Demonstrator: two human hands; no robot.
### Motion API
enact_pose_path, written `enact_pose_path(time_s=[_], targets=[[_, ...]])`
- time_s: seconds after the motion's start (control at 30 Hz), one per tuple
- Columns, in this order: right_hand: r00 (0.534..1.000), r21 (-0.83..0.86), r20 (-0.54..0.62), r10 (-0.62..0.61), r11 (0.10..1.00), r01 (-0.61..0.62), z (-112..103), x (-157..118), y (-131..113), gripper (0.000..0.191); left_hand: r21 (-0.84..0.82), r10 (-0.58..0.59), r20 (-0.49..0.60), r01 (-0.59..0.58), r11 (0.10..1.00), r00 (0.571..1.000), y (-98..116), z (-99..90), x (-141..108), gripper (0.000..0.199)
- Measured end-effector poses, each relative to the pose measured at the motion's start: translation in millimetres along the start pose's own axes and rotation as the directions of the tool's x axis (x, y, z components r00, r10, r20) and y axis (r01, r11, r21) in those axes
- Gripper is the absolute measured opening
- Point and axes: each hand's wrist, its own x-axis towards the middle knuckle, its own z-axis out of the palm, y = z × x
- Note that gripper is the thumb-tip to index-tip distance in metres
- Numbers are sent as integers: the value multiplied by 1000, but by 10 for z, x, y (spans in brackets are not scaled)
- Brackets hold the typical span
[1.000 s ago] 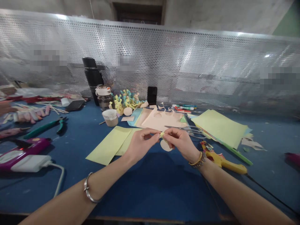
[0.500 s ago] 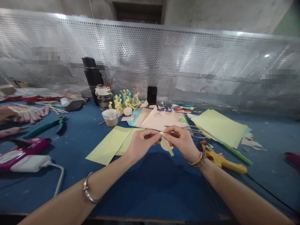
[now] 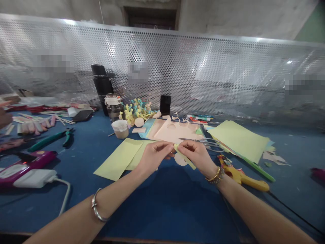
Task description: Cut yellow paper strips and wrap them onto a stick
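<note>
Between my two hands is a narrow yellow paper strip (image 3: 190,162), its free end slanting down to the right. My left hand (image 3: 157,153) pinches the strip's upper end with thumb and forefinger. Close beside it, my right hand (image 3: 193,152) is closed on the same strip. A pale round paper disc (image 3: 180,159) shows below the fingertips, partly covered by the strip and my right hand. Just behind my right hand lie scissors (image 3: 212,141). Yellow paper sheets (image 3: 118,159) rest on the blue table (image 3: 162,210) by my left hand.
A yellow glue gun (image 3: 250,180) with a cord lies at the right, near a stack of yellow paper (image 3: 238,137). Cut pale paper (image 3: 175,130), a white cup (image 3: 120,129) and paper stars (image 3: 137,110) stand behind. Green pliers (image 3: 48,140) and a purple device (image 3: 30,166) lie left.
The strip's free end has swung to the right and up, and lies more slanted. My fingers stay pinched together. At the far left, another person's hand has drawn back.
</note>
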Motion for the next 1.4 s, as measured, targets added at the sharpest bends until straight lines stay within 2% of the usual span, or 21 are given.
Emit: enact_pose_path(time_s=[0.2, 0.4, 0.63, 0.83, 1.13, 1.3, 1.4], targets=[[999, -64, 40, -16, 998, 19, -11, -9, -9, 23, 51, -40, -12, 40, 998, 999, -1, -10, 9, 21], [994, 6, 81, 68, 998, -69, 0, -11, -22, 28, 20, -81, -27, 81, 996, 996, 2, -10, 22, 19], [996, -16, 91, 22, 1000, -20, -8, -15, -8, 23, 75, -47, -49, 50, 996, 998, 3, -6, 6, 18], [994, -51, 107, 13, 999, -8, -13, -28, -17, 23, 109, 25, -5, -24, 994, 1000, -3, -4, 2, 19], [994, -43, 92, 58, 998, -54, -20, -26, -88, 27, 46, -61, -70, 65, 997, 996, 4, -8, 12, 23], [995, -19, 91, 48, 999, -47, -18, -27, -73, 24, 63, -40, -76, 45, 997, 996, 6, -4, 13, 22], [988, 112, 96, 125, 984, -135, -21, -13, -42, 25, 52, -45, -82, 50, 997, 996, 17, 1, 5, 22]])
